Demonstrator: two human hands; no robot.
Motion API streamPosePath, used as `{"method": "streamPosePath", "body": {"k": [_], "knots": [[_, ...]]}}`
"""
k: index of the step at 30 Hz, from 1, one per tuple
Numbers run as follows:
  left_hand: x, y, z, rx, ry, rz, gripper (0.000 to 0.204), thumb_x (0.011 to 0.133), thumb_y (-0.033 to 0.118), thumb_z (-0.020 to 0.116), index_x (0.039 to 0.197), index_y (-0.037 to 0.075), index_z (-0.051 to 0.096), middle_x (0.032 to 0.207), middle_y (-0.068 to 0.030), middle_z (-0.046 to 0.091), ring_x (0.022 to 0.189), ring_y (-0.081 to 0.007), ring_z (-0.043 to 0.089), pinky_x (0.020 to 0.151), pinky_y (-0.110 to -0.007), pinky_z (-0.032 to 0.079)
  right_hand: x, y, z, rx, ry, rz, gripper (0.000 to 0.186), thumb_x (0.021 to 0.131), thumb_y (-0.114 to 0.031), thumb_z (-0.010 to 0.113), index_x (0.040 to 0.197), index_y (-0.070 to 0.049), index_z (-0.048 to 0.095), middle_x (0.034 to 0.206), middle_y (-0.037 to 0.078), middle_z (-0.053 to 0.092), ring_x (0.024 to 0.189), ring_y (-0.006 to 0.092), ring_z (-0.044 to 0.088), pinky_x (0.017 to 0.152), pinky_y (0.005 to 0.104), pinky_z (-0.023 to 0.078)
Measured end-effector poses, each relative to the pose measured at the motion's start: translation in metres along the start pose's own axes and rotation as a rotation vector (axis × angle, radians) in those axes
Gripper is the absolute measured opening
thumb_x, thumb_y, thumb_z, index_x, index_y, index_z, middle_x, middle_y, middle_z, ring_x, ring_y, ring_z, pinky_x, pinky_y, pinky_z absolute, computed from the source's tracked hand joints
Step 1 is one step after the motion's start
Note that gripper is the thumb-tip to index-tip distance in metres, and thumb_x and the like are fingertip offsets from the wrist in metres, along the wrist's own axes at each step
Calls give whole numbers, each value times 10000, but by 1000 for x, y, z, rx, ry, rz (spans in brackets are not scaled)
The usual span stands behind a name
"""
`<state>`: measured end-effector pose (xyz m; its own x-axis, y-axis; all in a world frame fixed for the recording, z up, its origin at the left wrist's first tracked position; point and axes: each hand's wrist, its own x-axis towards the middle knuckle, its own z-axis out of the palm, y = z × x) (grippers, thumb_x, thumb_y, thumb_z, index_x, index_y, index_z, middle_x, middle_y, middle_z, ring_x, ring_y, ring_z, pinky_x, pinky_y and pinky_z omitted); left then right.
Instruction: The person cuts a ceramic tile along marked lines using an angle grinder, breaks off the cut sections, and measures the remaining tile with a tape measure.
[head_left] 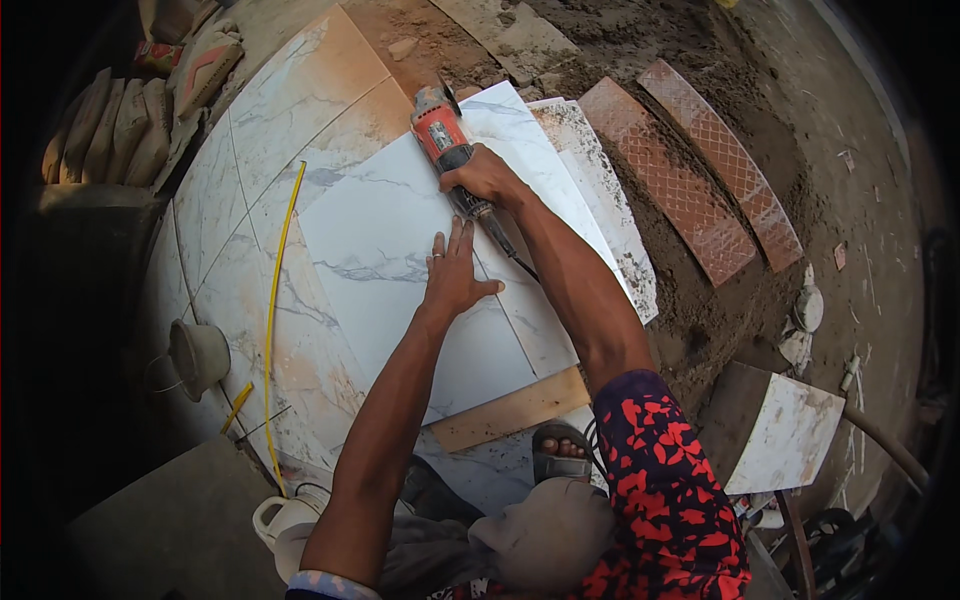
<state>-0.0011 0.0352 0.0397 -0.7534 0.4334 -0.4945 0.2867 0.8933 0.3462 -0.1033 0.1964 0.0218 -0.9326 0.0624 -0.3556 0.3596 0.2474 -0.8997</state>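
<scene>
My right hand [484,178] is wrapped round the body of a red and black angle grinder [438,130]. The grinder's head points away from me, over the far part of a white marble-look tile [360,240]; a cord trails back from its handle. Fingers spread, my left hand [460,278] lies flat on that tile, just below the grinder's rear end. A straight dark line [512,325] runs along the tile to the right of my left hand. Near my feet, a wooden board [515,410] lies along the tile's near edge. The contact between disc and tile is hidden.
A yellow tape measure blade [280,290] stretches along the tiled floor at left, near a grey bucket [198,357]. More tile pieces [600,180] and reddish slabs [670,180] lie at right on wet mortar. Filled sacks [120,130] stand far left.
</scene>
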Motion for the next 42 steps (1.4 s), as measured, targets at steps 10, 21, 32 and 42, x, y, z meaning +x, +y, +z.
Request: {"method": "streamPosePath", "body": {"k": [10, 21, 32, 42], "knots": [[0, 0, 0, 9, -3, 0, 1203, 651, 427, 866, 1546, 70, 146, 1626, -170, 64, 1440, -518, 110, 1105, -677, 235, -5, 1, -1, -10, -11, 17, 474, 547, -281, 773, 851, 69, 671, 817, 181, 679, 693, 265, 633, 668, 333, 498], [0, -1, 0, 36, -4, -2, 1184, 651, 438, 862, 1537, 61, 172, 1626, -169, 65, 1436, -519, 119, 1104, -678, 238, -16, 0, -2, 9, -8, 8, 451, 537, -276, 771, 816, 65, 671, 791, 168, 674, 669, 255, 623, 647, 336, 494], [-1, 2, -1, 30, 0, 2, 1155, 657, 435, 858, 1518, 23, 206, 1621, -187, 71, 1437, -520, 119, 1103, -674, 240, -18, 7, 0, -17, 13, 20, 421, 542, -270, 763, 787, 59, 669, 769, 159, 672, 646, 248, 615, 622, 328, 488], [-1, 1, 0, 11, 8, 8, 1169, 661, 413, 862, 1532, 43, 175, 1620, -189, 80, 1430, -532, 124, 1122, -642, 234, -23, 10, 0, -7, 12, 22, 415, 551, -263, 758, 783, 68, 665, 768, 159, 673, 643, 239, 609, 616, 329, 485]]}}
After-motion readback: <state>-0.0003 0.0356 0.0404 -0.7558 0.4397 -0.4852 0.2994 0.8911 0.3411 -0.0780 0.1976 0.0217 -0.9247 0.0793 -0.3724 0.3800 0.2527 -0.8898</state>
